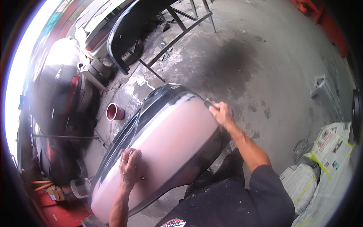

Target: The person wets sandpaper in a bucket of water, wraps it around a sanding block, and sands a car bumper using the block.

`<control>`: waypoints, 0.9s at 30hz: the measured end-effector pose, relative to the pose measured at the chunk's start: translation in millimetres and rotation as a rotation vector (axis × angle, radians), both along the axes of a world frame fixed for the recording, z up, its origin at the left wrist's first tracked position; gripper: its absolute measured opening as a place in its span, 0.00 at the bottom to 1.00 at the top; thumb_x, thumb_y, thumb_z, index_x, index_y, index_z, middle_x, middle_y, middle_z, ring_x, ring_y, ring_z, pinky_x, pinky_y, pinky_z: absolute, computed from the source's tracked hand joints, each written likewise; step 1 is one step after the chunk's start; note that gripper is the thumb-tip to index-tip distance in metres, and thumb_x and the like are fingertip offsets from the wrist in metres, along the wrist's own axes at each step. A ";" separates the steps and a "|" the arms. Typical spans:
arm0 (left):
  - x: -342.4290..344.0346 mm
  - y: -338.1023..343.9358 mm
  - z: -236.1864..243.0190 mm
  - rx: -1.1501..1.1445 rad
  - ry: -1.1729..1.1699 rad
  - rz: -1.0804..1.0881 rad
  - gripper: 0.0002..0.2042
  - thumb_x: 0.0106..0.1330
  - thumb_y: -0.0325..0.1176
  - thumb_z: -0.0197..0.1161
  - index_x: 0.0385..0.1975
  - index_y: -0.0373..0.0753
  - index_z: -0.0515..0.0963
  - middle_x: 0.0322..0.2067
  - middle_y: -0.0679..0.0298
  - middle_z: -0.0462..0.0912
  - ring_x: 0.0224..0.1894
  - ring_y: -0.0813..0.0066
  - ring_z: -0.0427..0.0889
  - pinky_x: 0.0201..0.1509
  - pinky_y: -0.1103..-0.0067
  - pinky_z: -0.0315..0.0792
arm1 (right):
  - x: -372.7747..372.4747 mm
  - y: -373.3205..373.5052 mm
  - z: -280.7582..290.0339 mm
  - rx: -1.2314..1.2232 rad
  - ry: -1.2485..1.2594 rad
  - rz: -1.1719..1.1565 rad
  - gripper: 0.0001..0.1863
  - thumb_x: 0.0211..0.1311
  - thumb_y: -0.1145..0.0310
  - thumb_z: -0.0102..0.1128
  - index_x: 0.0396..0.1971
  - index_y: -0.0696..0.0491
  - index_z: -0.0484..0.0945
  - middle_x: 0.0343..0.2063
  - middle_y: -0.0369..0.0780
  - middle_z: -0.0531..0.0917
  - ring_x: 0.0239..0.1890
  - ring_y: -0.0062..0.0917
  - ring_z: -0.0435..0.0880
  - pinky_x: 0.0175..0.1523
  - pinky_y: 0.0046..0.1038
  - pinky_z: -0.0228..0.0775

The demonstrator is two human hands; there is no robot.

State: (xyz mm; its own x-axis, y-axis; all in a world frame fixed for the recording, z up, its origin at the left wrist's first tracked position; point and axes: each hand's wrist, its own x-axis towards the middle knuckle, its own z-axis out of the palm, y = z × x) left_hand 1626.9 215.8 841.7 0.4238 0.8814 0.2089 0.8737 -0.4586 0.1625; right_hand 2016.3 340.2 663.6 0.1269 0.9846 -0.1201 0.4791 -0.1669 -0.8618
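Your left hand [130,168] presses flat and open on the near pink bumper [170,143]; your right hand [221,113] grips a small block [209,103] at its far right edge.

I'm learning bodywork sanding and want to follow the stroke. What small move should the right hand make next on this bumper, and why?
Probably draw the right hand with its dark sanding block back along the bumper toward the left hand. The block sits at the far end of the pinkish coated area, where bare dark panel begins, and the left hand is pressed flat on the coat, steadying the part.
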 end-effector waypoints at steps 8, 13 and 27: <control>167.2 81.8 -21.0 -0.035 -0.164 0.320 0.08 0.62 0.31 0.70 0.24 0.37 0.79 0.22 0.54 0.80 0.25 0.52 0.81 0.31 0.63 0.74 | 28.4 69.5 -81.4 -0.304 0.298 0.095 0.20 0.61 0.63 0.64 0.53 0.49 0.86 0.33 0.49 0.86 0.40 0.44 0.86 0.49 0.39 0.77; 228.2 139.8 -40.0 -0.064 0.072 0.367 0.16 0.68 0.38 0.64 0.19 0.38 0.75 0.20 0.53 0.80 0.22 0.49 0.81 0.26 0.61 0.72 | -42.3 92.8 -33.9 0.224 0.094 0.218 0.17 0.62 0.63 0.64 0.50 0.48 0.88 0.34 0.45 0.84 0.42 0.40 0.83 0.50 0.39 0.75; 83.9 -16.5 -35.3 -0.114 0.137 0.434 0.26 0.65 0.41 0.63 0.62 0.44 0.64 0.69 0.39 0.58 0.74 0.36 0.56 0.77 0.40 0.40 | -19.4 110.7 -29.1 -0.082 0.175 0.355 0.17 0.63 0.71 0.59 0.51 0.48 0.87 0.46 0.47 0.87 0.49 0.35 0.86 0.55 0.34 0.77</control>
State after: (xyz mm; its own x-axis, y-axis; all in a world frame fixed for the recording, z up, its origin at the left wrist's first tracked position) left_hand 1710.8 199.3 806.4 0.0276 0.9972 0.0688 0.9977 -0.0318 0.0606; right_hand 1996.9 450.9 634.5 -0.2483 0.9499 -0.1899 0.3669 -0.0892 -0.9260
